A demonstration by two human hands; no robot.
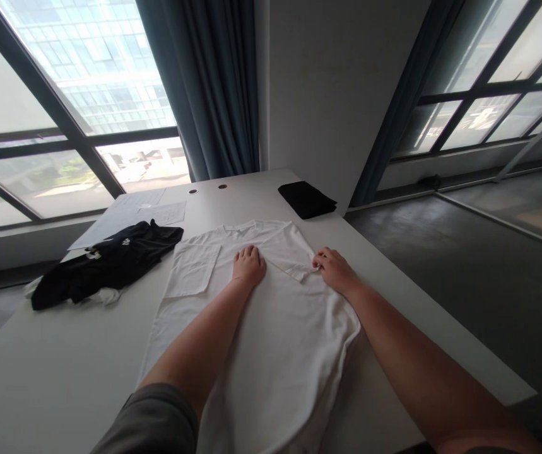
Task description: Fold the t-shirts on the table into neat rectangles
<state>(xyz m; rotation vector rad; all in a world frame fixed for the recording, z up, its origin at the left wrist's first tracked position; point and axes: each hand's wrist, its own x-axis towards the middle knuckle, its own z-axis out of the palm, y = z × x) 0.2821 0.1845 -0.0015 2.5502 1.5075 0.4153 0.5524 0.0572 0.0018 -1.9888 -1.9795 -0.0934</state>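
Observation:
A white T-shirt [280,340] lies spread on the table, its collar toward the far end. Its left sleeve is folded in flat over the body, and its right sleeve also lies turned inward across the chest. My left hand [249,265] rests palm down on the upper middle of the shirt, fingers laid on the cloth. At the shirt's right side, my right hand [334,268] pinches the edge of the right sleeve between thumb and fingers. The cloth below it is wrinkled, and the right side edge bulges outward.
On the white table [62,372], a heap of black clothing [110,265] with some white cloth lies at left. Papers [142,205] lie behind it. A folded black cloth [307,199] sits at the far right. Windows, a curtain [209,88] and a pillar stand beyond.

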